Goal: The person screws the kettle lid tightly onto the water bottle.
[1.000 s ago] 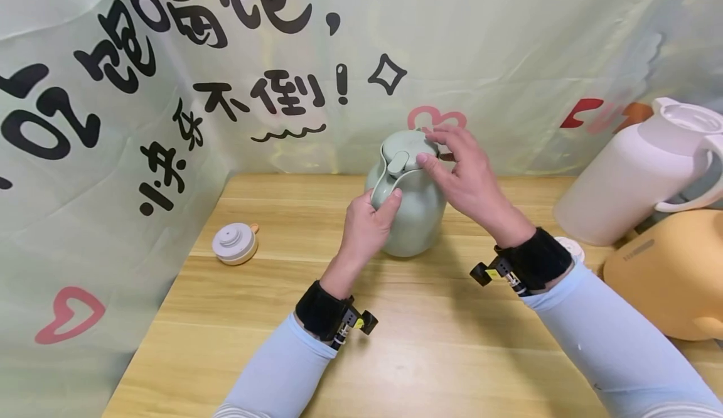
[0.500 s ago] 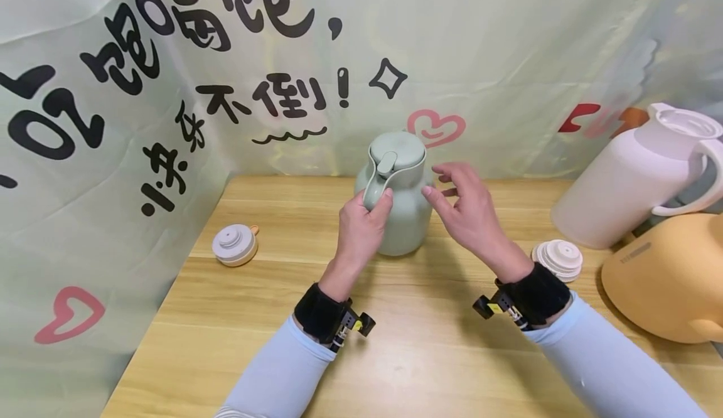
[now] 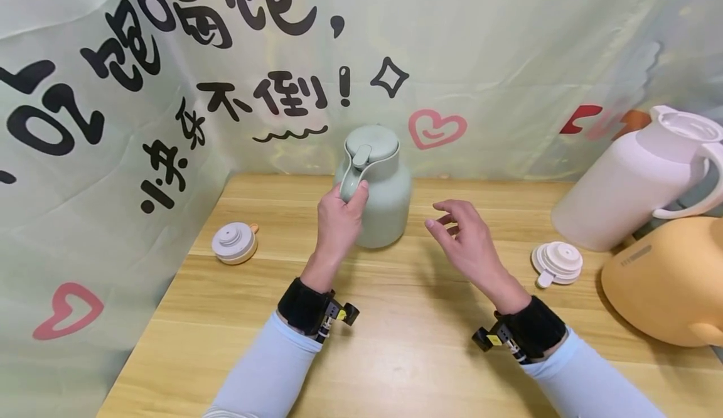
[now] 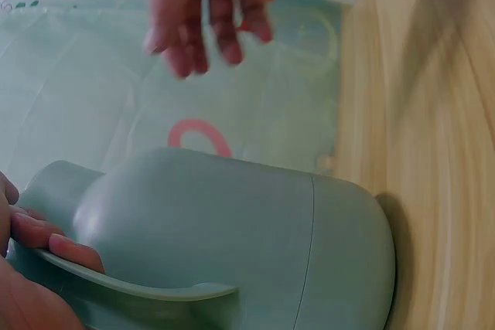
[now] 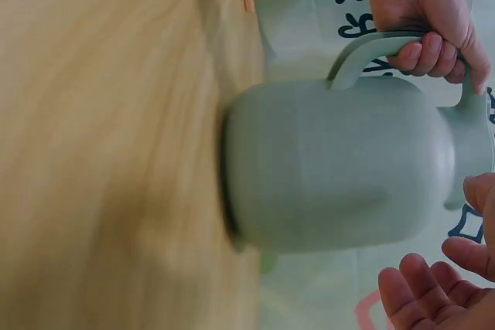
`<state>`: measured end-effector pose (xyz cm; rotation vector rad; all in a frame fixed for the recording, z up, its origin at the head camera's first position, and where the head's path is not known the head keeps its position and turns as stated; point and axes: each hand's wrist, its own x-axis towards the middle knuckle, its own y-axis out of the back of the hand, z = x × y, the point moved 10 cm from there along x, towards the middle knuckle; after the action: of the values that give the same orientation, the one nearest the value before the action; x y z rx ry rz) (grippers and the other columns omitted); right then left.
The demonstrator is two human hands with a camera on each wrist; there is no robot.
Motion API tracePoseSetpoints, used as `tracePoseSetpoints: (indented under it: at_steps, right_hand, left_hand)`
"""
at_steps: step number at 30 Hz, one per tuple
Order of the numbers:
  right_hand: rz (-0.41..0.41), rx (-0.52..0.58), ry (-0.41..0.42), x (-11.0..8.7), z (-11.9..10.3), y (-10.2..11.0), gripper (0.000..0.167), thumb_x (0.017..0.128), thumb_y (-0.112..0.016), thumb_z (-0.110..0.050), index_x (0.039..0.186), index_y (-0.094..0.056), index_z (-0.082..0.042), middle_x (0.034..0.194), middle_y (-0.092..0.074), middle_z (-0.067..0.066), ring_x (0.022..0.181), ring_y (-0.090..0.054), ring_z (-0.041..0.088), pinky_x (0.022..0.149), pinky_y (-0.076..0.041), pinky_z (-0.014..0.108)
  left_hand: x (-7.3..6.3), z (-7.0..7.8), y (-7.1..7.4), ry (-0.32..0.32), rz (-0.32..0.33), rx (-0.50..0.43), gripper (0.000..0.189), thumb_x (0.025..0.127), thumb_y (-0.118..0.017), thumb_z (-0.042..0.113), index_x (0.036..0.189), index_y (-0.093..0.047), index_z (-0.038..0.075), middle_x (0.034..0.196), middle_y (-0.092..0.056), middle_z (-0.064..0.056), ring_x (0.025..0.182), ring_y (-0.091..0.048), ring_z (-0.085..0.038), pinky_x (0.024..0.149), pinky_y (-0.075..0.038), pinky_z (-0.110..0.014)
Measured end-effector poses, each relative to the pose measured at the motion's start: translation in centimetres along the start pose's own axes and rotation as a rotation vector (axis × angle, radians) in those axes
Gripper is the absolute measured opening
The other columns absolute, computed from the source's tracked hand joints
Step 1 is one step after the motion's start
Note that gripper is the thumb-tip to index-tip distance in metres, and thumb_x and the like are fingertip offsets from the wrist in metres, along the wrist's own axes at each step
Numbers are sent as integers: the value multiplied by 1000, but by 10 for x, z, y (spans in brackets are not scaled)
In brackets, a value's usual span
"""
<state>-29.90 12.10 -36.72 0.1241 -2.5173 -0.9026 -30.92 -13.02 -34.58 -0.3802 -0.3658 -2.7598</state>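
A pale green thermos jug stands upright at the middle back, its round lid in place on top. My left hand grips the jug's handle, fingers wrapped round it, as the right wrist view confirms. Whether the base touches the table or hangs just over it I cannot tell. To the right of the jug, apart from it, my right hand is held in the air with loosely bent fingers and nothing in them. The left wrist view shows the jug's side and the right hand's fingers beyond it.
A white and orange stopper lies at the left. On the right sit a white stopper, a tall white thermos jug and a yellow-orange jug. A printed cloth hangs behind the wooden table.
My right hand has left the jug's lid and moved down, away from it. The left hand has shifted the jug to the left. The white stopper at the right has come into full view.
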Motion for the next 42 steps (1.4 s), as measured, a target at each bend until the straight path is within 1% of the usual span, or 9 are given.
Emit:
tracePoseSetpoints:
  at_steps: [2, 9, 11, 16, 19, 23, 34, 37, 42]
  right_hand:
    - [-2, -3, -9, -4, 4, -2, 42, 104, -62, -28, 137, -58, -3, 138, -56, 20, 107, -68, 30, 85, -57, 52]
    - [-29, -17, -47, -13, 17, -7, 40, 104, -63, -29, 134, -60, -3, 136, -57, 19, 103, -70, 30, 81, -57, 32]
    - [-29, -17, -54, -14, 20, -8, 39, 104, -64, -29, 133, -61, -3, 135, -58, 18, 102, -70, 30, 81, -57, 31]
    - [-35, -12, -76, -18, 25, -10, 37, 103, -64, -29, 131, -62, -5, 134, -59, 17, 102, -70, 29, 81, -57, 32]
    - [-45, -8, -89, -20, 27, -13, 37, 104, -64, -30, 132, -62, -6, 134, -59, 16, 103, -69, 29, 82, -57, 34]
    - [-58, 3, -98, -22, 28, -17, 37, 104, -64, -30, 132, -62, -6, 135, -59, 17, 104, -69, 30, 83, -58, 36]
    - [-59, -1, -101, -26, 31, -20, 37, 103, -65, -30, 130, -64, -5, 130, -63, 16, 103, -70, 29, 83, -59, 39]
    - [-61, -4, -99, -27, 33, -20, 36, 103, -64, -30, 130, -64, -6, 129, -64, 16, 104, -70, 29, 83, -59, 39]
    - [-62, -2, -98, -28, 35, -21, 36, 103, -64, -30, 129, -64, -5, 128, -64, 15, 103, -70, 29, 83, -59, 38]
  left_hand:
    - [4, -2, 6, 1, 16, -2, 49, 96, -68, 41, 63, -38, 18, 58, -28, 8, 62, -37, -18, 57, -31, -32]
    - [22, -15, 30, 31, 71, 5, 50, 95, -67, 44, 63, -37, 19, 58, -28, 7, 65, -39, -19, 60, -32, -33]
    - [27, -18, 38, 40, 86, 8, 51, 95, -67, 44, 63, -37, 19, 58, -29, 7, 64, -38, -18, 61, -32, -33]
    - [37, -28, 59, 73, 131, 23, 50, 96, -66, 45, 63, -40, 19, 56, -31, 7, 70, -43, -21, 65, -34, -35]
    - [43, -34, 76, 92, 164, 39, 46, 96, -66, 47, 66, -45, 19, 60, -38, 6, 77, -49, -22, 70, -39, -35]
    - [52, -41, 99, 105, 218, 65, 45, 96, -66, 48, 67, -47, 19, 61, -40, 5, 81, -51, -23, 74, -40, -34]
    - [66, -61, 154, 153, 347, 92, 46, 95, -63, 48, 66, -43, 19, 54, -34, 12, 69, -45, -17, 67, -36, -30]
    - [69, -63, 164, 157, 359, 100, 45, 95, -61, 49, 67, -42, 19, 54, -32, 12, 65, -42, -16, 63, -33, -31]
    - [75, -64, 177, 162, 356, 121, 44, 96, -60, 47, 68, -42, 18, 56, -31, 12, 69, -42, -17, 62, -31, -31]
